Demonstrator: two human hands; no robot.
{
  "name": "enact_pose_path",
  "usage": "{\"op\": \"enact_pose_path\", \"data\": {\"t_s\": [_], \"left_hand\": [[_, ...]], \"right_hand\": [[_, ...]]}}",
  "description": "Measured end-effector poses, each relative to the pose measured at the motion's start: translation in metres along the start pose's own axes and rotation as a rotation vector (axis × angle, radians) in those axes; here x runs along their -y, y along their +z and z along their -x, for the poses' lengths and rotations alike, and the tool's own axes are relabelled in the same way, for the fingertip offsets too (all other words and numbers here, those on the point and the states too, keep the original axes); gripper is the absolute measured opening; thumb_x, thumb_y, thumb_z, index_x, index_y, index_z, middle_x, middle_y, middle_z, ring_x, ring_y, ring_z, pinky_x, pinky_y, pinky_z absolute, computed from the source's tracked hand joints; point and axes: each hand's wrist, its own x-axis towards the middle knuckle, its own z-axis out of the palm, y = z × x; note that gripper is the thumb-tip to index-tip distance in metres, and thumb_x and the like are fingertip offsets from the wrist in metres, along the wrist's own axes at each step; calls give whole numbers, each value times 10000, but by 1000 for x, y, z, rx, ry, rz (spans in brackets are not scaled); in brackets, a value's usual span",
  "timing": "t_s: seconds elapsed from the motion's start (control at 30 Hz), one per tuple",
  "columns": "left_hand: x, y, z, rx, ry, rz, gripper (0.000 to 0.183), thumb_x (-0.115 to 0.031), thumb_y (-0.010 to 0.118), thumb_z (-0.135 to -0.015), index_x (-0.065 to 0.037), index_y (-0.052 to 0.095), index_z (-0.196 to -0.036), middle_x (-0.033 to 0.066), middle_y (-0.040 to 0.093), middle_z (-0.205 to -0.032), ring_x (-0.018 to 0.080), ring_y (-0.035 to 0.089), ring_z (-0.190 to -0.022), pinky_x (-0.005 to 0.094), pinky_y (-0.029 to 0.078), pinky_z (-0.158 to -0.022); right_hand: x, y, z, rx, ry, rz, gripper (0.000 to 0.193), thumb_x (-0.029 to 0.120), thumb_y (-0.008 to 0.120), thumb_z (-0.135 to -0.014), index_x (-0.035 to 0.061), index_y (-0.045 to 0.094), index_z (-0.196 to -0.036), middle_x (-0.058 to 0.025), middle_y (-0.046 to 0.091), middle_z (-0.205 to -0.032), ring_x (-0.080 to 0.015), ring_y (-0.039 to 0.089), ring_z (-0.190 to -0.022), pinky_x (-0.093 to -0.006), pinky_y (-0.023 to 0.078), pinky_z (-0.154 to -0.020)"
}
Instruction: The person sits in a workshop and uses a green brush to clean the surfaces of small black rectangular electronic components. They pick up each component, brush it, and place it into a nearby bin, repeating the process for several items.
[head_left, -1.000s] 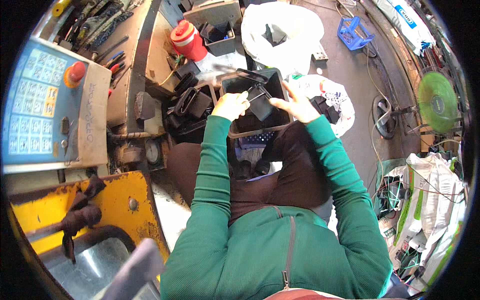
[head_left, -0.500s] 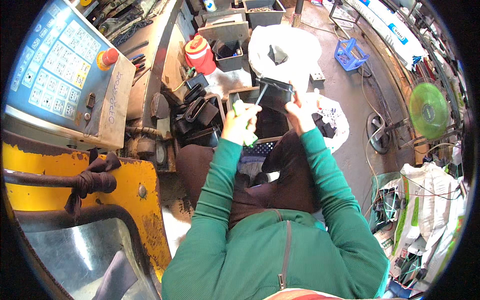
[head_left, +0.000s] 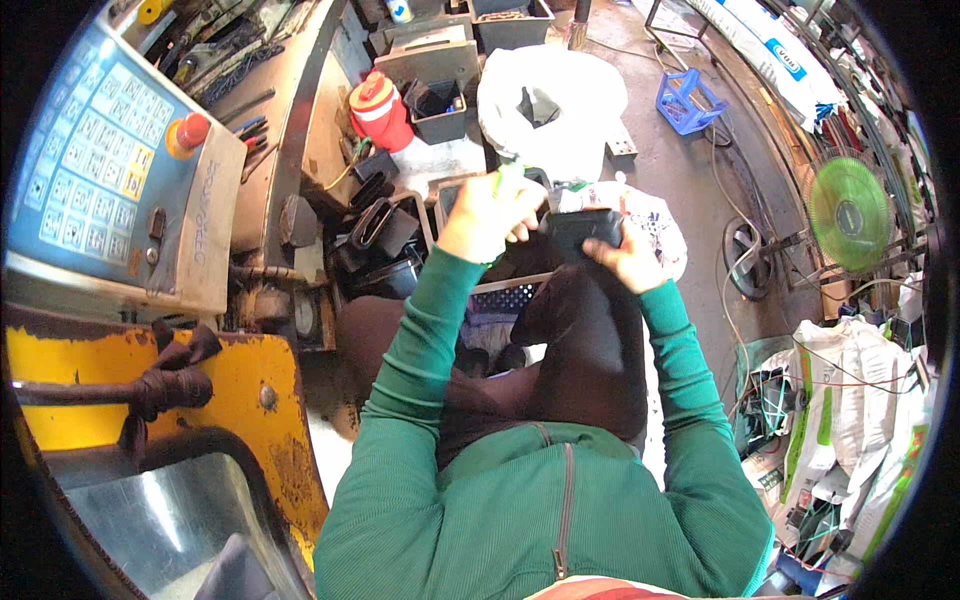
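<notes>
A black plastic box-shaped part (head_left: 580, 228) is held in my right hand (head_left: 630, 258), whose thumb lies on its near face. To its left my left hand (head_left: 485, 218) is closed around a tool with a light green handle (head_left: 510, 182). The tool's thin metal shaft, plain to see a moment ago, is hard to make out now against the bright background. The fingers of my left hand are close to the part's left end; whether they touch it I cannot tell. Below both hands stands an open bin (head_left: 515, 284) with a dark inside, partly hidden by my hands and knees.
Black plastic parts (head_left: 385, 235) fill a container on the left. Ahead are a large white sack (head_left: 590, 95), a red jug (head_left: 380, 112) and a grey bin (head_left: 438, 120). A blue basket (head_left: 690, 102) and a green fan (head_left: 848, 210) stand right. A control panel (head_left: 100, 150) is at far left.
The black part has turned and come nearer to me, its broad face now showing. My left hand has risen slightly with the green-handled tool, and the shaft no longer lies plainly against the part.
</notes>
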Motion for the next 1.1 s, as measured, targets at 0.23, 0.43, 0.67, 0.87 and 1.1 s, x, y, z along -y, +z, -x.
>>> {"op": "enact_pose_path", "data": {"t_s": [0.23, 0.43, 0.67, 0.87, 1.1], "left_hand": [[1, -13, -101, -152, 292, 122, 198, -244, 596, -896, -47, 601, -880, 23, 580, -632, 91, 508, -482, 242, 390, -435], [0, 22, -148, -180, 151, 335, 127, -125, 638, -846, -26, 593, -913, 26, 592, -674, 104, 541, -516, 242, 412, -447], [45, 33, -216, -239, -17, 217, 377, -140, 684, -745, -86, 591, -1107, 153, 616, -1015, 200, 605, -729, 359, 507, -643], [88, 67, -124, 414, -269, 642, 373, -336, 614, -863, -45, 560, -1091, 77, 612, -844, 149, 580, -604, 292, 464, -484], [45, 119, 33, 161, -255, 160, 374, -239, 681, -853, -14, 566, -1129, -5, 552, -743, 49, 494, -527, 195, 363, -421]], "right_hand": [[-8, -34, 25, -72, 136, -305, 665, 140, 711, -755, 28, 426, -1346, -73, 530, -1203, -183, 492, -1123, -308, 372, -992], [-15, -71, 46, -238, 161, -353, 683, 151, 679, -798, 18, 378, -1396, -82, 534, -1233, -175, 583, -996, -325, 509, -837], [-21, -76, 72, -441, 163, -498, 437, 146, 664, -816, 7, 530, -1209, -61, 615, -1101, -158, 609, -966, -312, 496, -851], [-26, -64, 55, -604, 70, -611, 338, 160, 660, -832, 33, 576, -1134, -59, 640, -1030, -156, 620, -925, -296, 500, -833], [-14, -22, 57, -447, -112, -567, 482, 197, 584, -856, 70, 447, -1301, -120, 591, -1140, -233, 604, -1005, -359, 497, -882]]}}
